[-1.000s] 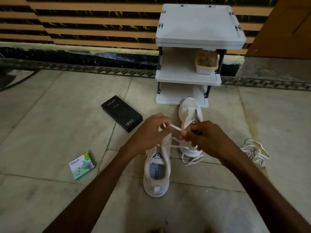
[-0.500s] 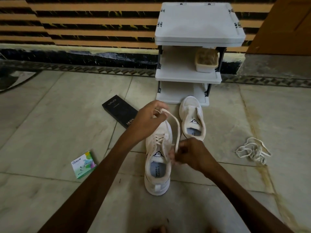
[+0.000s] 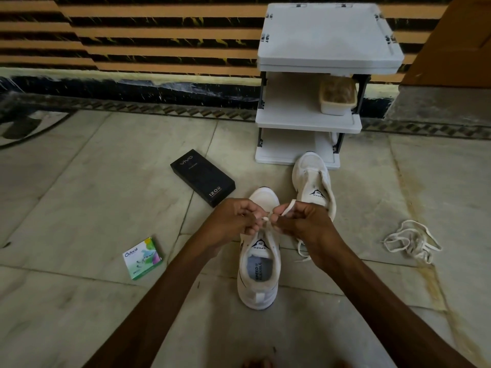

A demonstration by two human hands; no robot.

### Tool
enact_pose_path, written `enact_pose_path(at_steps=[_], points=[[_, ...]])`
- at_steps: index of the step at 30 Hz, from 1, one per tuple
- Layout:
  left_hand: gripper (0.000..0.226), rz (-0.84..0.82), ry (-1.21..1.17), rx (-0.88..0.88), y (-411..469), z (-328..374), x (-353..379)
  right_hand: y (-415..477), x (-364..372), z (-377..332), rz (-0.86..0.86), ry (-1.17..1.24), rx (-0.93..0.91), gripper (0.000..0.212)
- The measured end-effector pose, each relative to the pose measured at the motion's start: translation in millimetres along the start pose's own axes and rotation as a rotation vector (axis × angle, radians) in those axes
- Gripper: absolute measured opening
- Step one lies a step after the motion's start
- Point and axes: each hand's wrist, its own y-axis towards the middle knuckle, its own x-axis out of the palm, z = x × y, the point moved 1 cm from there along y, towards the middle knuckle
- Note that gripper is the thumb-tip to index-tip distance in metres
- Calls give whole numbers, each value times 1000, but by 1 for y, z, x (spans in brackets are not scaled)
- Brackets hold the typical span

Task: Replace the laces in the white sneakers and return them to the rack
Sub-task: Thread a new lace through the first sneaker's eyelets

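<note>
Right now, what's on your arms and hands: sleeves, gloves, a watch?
Nothing worn that shows. Both arms are bare up to the frame edge, no sleeves. The left hand and right hand have no gloves, and neither wrist has a watch or band. Rings: too small to tell.

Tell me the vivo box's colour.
The vivo box is black with pale lettering, clearest in the head view.

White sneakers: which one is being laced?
The nearer white sneaker, lace pinched by left hand and right hand; the far sneaker stands unheld.
</note>
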Motion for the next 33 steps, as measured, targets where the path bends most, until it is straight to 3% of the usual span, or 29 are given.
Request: enact_pose_path(at_steps=[3, 7, 12, 14, 17, 19, 23, 33], points=[[11, 62, -42, 17, -1, -2, 3, 3, 1, 4, -31, -108, -21, 15], [30, 99, -20, 13, 2, -9, 6, 6, 6, 11, -41, -336, -168, 13], [34, 68, 671, -38, 0, -18, 8, 20, 5, 29, 109, -850, -377, 7], [31, 115, 760, -29, -1, -27, 14, 19, 11, 34, 114, -964, -451, 13], [17, 216, 558, -71, 1, -34, 14, 16, 21, 31, 115, -1006, -540, 12], [9, 195, 373, -167, 6, -37, 6, 17, 25, 27, 118, -1001, -555, 10], [17, 93, -5, -336, 9, -42, -10, 25, 31, 24, 63, -1016, -414, 25], [23, 23, -75, -314, 9, -44, -14, 28, 35, 35, 79, -873, -410, 27]])
